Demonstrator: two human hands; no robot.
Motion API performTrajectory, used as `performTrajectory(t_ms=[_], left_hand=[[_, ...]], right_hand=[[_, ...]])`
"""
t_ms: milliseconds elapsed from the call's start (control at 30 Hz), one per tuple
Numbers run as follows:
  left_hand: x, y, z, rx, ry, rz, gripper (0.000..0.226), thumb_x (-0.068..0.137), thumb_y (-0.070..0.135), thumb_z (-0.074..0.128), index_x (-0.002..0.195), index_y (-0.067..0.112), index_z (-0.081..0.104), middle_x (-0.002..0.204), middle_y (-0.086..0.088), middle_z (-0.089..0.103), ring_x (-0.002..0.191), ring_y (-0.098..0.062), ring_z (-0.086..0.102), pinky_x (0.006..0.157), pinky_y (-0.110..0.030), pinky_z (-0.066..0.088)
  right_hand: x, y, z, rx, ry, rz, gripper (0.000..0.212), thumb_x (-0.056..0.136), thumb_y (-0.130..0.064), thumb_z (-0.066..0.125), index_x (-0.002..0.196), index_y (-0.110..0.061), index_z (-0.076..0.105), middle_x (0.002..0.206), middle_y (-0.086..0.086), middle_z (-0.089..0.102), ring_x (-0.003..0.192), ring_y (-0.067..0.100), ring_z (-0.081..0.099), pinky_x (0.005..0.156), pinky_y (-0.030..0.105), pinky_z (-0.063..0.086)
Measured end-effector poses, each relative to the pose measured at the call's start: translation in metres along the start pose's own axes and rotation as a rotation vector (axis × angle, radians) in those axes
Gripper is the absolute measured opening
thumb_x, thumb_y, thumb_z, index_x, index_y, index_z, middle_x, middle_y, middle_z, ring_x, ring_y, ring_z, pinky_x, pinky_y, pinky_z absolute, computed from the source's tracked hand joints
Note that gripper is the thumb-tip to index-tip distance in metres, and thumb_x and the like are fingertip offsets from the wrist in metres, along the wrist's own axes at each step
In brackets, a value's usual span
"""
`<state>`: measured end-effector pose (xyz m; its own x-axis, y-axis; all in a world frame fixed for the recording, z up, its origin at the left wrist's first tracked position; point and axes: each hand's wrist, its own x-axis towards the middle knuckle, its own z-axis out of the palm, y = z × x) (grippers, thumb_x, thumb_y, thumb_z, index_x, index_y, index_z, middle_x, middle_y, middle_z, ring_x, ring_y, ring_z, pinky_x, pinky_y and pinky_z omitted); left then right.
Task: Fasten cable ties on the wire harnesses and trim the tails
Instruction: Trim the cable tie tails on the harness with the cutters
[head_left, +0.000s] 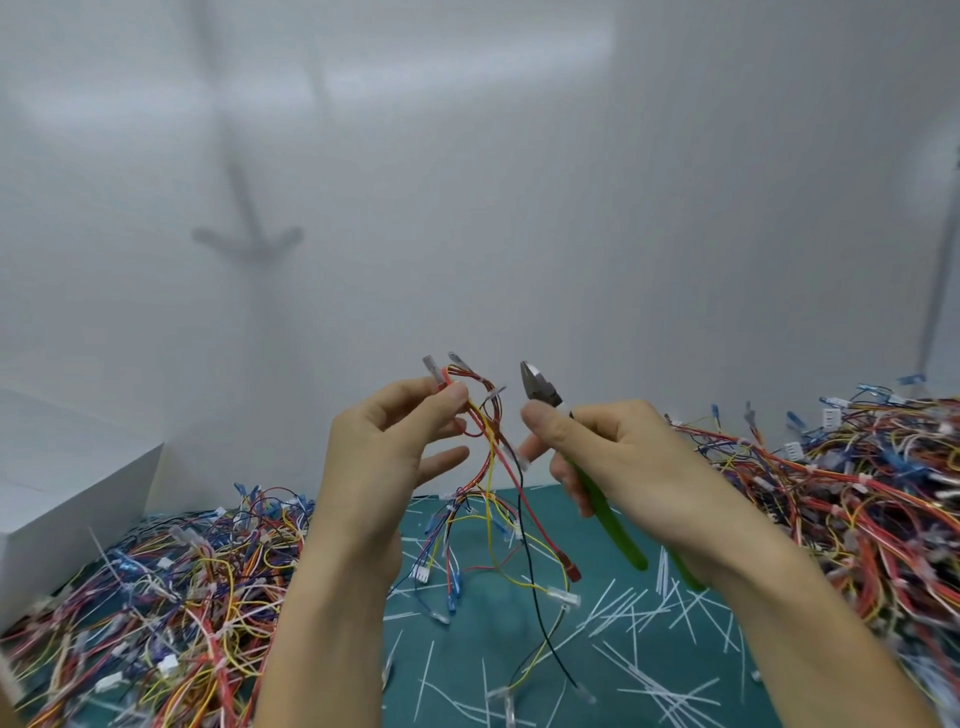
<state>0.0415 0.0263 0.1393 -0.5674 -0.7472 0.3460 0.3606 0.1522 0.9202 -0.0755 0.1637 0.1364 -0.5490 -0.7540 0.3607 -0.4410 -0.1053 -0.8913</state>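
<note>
Teal mat (470, 654) fills the lower middle of the frame, strewn with white trimmed tails (641, 673) lying at all angles. A heap of many-coloured harnesses (156, 597) covers the lower left, and a taller heap (857, 499) rises at the right edge. A white box (62, 488) stands at the left behind the first heap, and a plain white wall (519, 208) takes up the upper half. Both forearms come up from the bottom edge and hide part of the mat and the inner edges of both heaps. The left hand (384, 447), raised at centre, has its thumb and forefinger pinched on the top of one harness (491, 447), with the other fingers loosely spread below. The right hand (618, 452), just beside it and apart from the wires, is clenched round the green handles of the cutters (610, 517), thumb lying up toward the head. The harness is in the air between the two hands, looped at the top. Its long axis runs nearly straight down, and its red, yellow and black wires trail onto the mat. A pale tie seems to sit on the loop, but it is too blurred to be sure. The cutters slant from lower right to upper left, nose pointing up near the loop without touching it, jaws together.
</note>
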Motion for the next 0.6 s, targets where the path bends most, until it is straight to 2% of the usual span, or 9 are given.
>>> performTrajectory(t_ms=[100,200,300,333,400,467,533,600], left_hand=[[0.0,0.002,0.0,-0.041,-0.021,-0.039,0.011,0.086,0.015,0.07,0.078,0.014,0.078,0.082,-0.005,0.076,0.075,-0.012,0.071,0.061,-0.024,0.058],[0.0,0.003,0.0,-0.058,-0.049,-0.039,0.012,0.087,0.01,0.067,0.081,0.013,0.077,0.081,-0.004,0.075,0.076,-0.015,0.071,0.062,-0.025,0.058],[0.0,0.003,-0.002,-0.058,-0.093,-0.027,0.012,0.088,0.009,0.067,0.084,0.012,0.078,0.087,-0.007,0.076,0.08,-0.019,0.074,0.063,-0.024,0.058],[-0.001,0.003,-0.002,-0.058,-0.107,-0.025,0.01,0.088,0.009,0.067,0.087,0.011,0.077,0.089,-0.008,0.076,0.083,-0.02,0.074,0.064,-0.024,0.058],[-0.001,0.003,-0.003,-0.06,-0.135,-0.016,0.01,0.089,0.009,0.066,0.093,0.009,0.075,0.09,-0.008,0.075,0.087,-0.022,0.074,0.066,-0.026,0.059],[-0.001,0.001,-0.002,-0.059,-0.158,-0.008,0.011,0.09,0.008,0.064,0.096,0.007,0.073,0.09,-0.008,0.075,0.09,-0.023,0.074,0.067,-0.028,0.06],[-0.001,0.001,-0.002,-0.055,-0.173,-0.004,0.012,0.091,0.005,0.062,0.098,0.006,0.072,0.09,-0.008,0.075,0.092,-0.024,0.074,0.068,-0.029,0.06],[-0.001,0.0,-0.001,-0.058,-0.174,-0.002,0.012,0.093,0.003,0.06,0.099,0.005,0.07,0.09,-0.007,0.075,0.093,-0.024,0.074,0.068,-0.029,0.06]], right_hand=[[0.003,0.007,-0.002,-0.05,0.05,0.001,0.04,0.083,-0.052,0.069,0.083,-0.011,0.073,0.058,0.0,0.05,0.053,0.013,0.047,0.053,0.022,0.043],[0.01,0.021,-0.004,-0.106,0.138,0.055,0.018,0.086,-0.035,0.071,0.08,-0.018,0.071,0.053,-0.006,0.055,0.052,0.011,0.05,0.056,0.032,0.046],[0.02,0.043,-0.001,-0.225,0.24,0.143,0.014,0.085,-0.025,0.067,0.079,-0.013,0.069,0.06,0.003,0.066,0.058,0.019,0.053,0.061,0.043,0.053],[0.023,0.053,0.0,-0.324,0.255,0.186,0.016,0.085,-0.024,0.065,0.08,-0.009,0.069,0.068,0.009,0.069,0.06,0.025,0.054,0.061,0.042,0.053],[0.027,0.071,0.003,-0.559,0.21,0.299,0.019,0.087,-0.025,0.063,0.083,-0.007,0.068,0.08,0.014,0.07,0.068,0.028,0.06,0.058,0.033,0.046],[0.027,0.087,0.007,-0.71,0.084,0.401,0.022,0.088,-0.027,0.065,0.079,-0.007,0.06,0.083,0.012,0.067,0.077,0.027,0.063,0.062,0.031,0.044],[0.026,0.101,0.011,-0.739,-0.051,0.48,0.024,0.086,-0.028,0.068,0.076,-0.01,0.055,0.083,0.009,0.065,0.069,0.024,0.06,0.06,0.03,0.048],[0.026,0.107,0.016,-0.725,-0.129,0.522,0.021,0.083,-0.025,0.071,0.077,-0.01,0.057,0.086,0.011,0.069,0.064,0.023,0.061,0.056,0.03,0.05]])
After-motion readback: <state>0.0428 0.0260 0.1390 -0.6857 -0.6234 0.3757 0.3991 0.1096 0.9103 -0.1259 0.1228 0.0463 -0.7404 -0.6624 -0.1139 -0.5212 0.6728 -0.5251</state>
